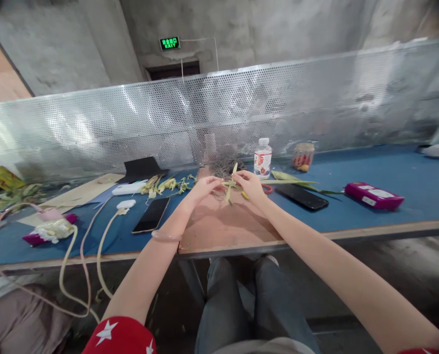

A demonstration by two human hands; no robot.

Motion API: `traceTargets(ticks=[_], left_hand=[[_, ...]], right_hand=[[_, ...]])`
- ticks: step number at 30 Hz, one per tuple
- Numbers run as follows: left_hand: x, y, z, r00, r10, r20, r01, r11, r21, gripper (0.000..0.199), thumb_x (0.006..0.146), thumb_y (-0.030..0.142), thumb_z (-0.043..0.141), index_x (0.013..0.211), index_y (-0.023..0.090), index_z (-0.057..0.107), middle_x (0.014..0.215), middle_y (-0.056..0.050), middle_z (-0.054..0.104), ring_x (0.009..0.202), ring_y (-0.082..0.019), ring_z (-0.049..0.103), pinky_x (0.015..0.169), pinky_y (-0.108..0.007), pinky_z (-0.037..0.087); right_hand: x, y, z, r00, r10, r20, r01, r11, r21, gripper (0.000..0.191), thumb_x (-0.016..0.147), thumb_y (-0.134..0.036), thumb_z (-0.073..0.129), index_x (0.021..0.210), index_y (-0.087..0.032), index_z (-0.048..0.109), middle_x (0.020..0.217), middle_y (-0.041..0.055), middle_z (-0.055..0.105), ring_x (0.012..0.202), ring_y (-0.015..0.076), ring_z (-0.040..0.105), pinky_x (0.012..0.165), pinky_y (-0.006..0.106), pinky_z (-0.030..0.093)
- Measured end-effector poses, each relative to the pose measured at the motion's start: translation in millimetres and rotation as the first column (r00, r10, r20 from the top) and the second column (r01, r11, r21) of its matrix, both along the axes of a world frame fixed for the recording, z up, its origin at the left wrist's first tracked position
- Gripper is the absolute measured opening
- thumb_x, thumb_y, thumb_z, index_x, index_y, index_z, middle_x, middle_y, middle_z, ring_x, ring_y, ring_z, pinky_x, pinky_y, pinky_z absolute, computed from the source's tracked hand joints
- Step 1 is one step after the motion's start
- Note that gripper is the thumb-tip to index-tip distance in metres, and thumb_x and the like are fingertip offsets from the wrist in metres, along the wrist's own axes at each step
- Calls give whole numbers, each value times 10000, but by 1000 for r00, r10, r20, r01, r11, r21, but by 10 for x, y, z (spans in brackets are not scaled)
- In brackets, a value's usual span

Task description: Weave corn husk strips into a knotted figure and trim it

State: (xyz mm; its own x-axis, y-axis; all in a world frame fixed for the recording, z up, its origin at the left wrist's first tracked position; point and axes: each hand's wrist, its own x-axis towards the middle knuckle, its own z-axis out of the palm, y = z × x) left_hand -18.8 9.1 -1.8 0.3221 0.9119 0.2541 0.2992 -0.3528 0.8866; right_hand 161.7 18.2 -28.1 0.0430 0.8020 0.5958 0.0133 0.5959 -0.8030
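Note:
Pale green leaf strips [229, 195] cross between my two hands, above a brown board. My left hand [205, 188] pinches them from the left, and a pale bangle circles that wrist. From the other side my right hand [249, 186] grips the strips near where they cross, with one end pointing up. A long green leaf [295, 182] reaches out to the right, behind my right hand; whether it joins the strips is hidden. A tangle of thin grey wire [225, 168] lies just behind the hands. Red-handled scissors [267, 188] show partly beside my right hand.
A white-labelled bottle [263, 160] and a glass jar [303, 157] stand behind. Phones [303, 196] lie on both sides of the board [212, 231]. A purple pack [373, 195] is at right. Cut leaves [164, 186], a charger [126, 204] and looping cables are at left.

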Motion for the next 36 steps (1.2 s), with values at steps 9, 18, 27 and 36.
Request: traceTargets(ticks=[9,18,27,36], left_hand=[[-10,33,-20,994,-69,82,71,997,-21,273,704,327,705,890,142,627,842,-74,709,769,-166,663,687,-284,507],[-13,25,-8,984,-39,172,43,999,-22,288,676,290,728,876,128,598,822,-63,701,745,-179,678,723,-358,551],[48,-29,32,993,26,112,-30,999,36,185,658,214,724,742,119,589,702,-67,697,647,-190,679,700,-382,561],[36,-43,63,989,100,107,-102,995,14,245,688,256,715,864,133,598,764,-77,708,678,-196,680,693,-367,557]], right_hand=[[-16,-45,29,996,41,75,-40,999,-17,323,756,-492,562,712,-173,588,623,-7,542,570,118,447,530,247,355],[-36,-53,-19,943,235,234,-228,972,-57,351,696,-492,642,732,-144,661,598,-17,552,529,97,453,493,225,362],[-58,-34,-20,946,312,85,-295,940,-170,162,640,-305,676,678,-150,648,624,2,605,513,106,531,542,258,463],[-55,-33,18,955,293,38,-283,943,-176,209,649,-343,696,601,-161,603,602,4,608,585,136,588,619,281,490]])
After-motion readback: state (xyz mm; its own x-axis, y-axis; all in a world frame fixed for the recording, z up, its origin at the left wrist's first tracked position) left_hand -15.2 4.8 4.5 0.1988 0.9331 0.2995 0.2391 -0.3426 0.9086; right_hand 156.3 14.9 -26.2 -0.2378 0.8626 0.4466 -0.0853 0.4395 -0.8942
